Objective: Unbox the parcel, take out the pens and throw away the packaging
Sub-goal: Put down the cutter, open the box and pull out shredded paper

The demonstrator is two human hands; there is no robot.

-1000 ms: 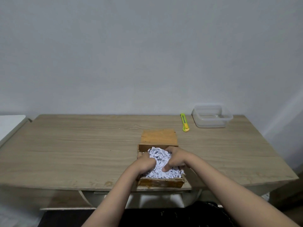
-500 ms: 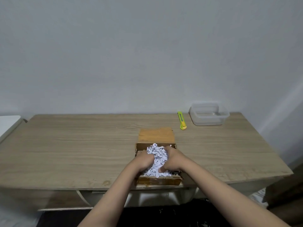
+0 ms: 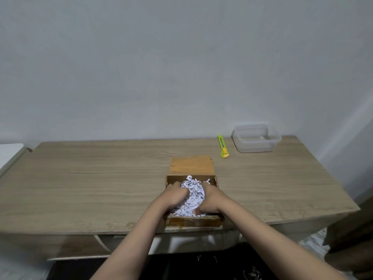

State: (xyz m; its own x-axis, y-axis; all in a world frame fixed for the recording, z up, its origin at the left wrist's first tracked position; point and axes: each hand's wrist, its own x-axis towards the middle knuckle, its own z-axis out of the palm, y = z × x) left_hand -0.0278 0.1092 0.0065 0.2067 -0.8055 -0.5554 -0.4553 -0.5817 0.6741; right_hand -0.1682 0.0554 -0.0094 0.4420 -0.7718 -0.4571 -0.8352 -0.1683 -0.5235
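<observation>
Evidently both hands were working as a pair inside the open cardboard box (image 3: 192, 221) at the desk's (image 3: 80, 188) near edge, left hand (image 3: 174, 196) and right hand (image 3: 210, 201) clenched from either side on the mound of shredded paper (image 3: 192, 194) between them, no pens visible beneath.

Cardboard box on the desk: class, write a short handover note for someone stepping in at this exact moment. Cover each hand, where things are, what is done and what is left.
Left hand: fingers curled into the shredded paper, gripping it from the left.
Right hand: gripping the same clump from the right.
Cardboard box: at the desk's near edge, flap folded open away from you, shred heaped inside.
Utility knife and clear plastic tub: far right of the desk, untouched.
Done: box opened.
Left: lift out the shred, find the pens (none visible), discard the packaging.
</observation>
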